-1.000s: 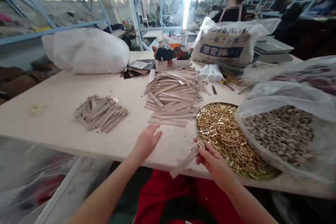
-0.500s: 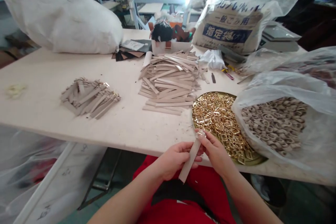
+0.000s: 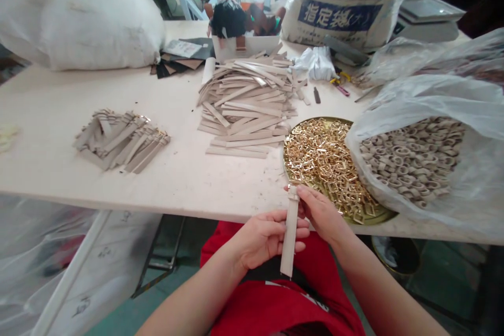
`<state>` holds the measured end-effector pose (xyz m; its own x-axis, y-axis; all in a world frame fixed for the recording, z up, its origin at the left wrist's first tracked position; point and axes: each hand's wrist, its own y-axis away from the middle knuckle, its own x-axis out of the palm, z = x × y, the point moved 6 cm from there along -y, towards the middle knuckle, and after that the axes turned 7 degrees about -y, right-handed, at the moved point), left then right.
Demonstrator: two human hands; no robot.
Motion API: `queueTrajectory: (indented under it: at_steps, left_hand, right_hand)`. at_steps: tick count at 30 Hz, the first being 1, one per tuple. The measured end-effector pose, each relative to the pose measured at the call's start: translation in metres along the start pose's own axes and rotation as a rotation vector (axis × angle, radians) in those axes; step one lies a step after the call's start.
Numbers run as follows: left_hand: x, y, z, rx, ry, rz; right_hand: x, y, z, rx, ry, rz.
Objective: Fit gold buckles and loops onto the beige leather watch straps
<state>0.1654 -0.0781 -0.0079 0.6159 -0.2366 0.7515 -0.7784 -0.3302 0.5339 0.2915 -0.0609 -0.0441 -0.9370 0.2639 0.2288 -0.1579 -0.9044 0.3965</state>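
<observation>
A beige strap (image 3: 290,236) with a loop and a metal buckle at its top end hangs over the table's front edge. My right hand (image 3: 318,211) pinches its buckle end. Behind the strap lies my left hand (image 3: 265,239), palm up, its fingers spread and the strap resting across them. Gold buckles (image 3: 326,157) fill a round tray (image 3: 384,219) just beyond my right hand. Flat strips (image 3: 248,105) are heaped at the middle of the table. To the left is a smaller pile of buckled straps (image 3: 122,139).
An open plastic bag of small beige loops (image 3: 413,160) stands at the right. Behind are a big white sack (image 3: 79,16), a printed bag (image 3: 342,5), a box (image 3: 248,47) of dark items, a scale (image 3: 429,13) and yellow-handled cutters (image 3: 340,84).
The strap has turned more upright, and my left hand's fingers have opened behind it. The view has tilted down and shifted slightly, so the table items sit higher.
</observation>
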Motion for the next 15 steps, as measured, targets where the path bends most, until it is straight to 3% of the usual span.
queueTrajectory:
  at_steps: [8, 15]
  left_hand:
    - [-0.002, 0.0, 0.008, -0.036, 0.095, 0.071]
    - [-0.005, -0.003, 0.015, -0.059, 0.152, 0.079]
  right_hand:
    - [0.014, 0.001, -0.002, 0.072, -0.066, 0.039]
    - [0.009, -0.004, -0.014, 0.095, 0.005, 0.04]
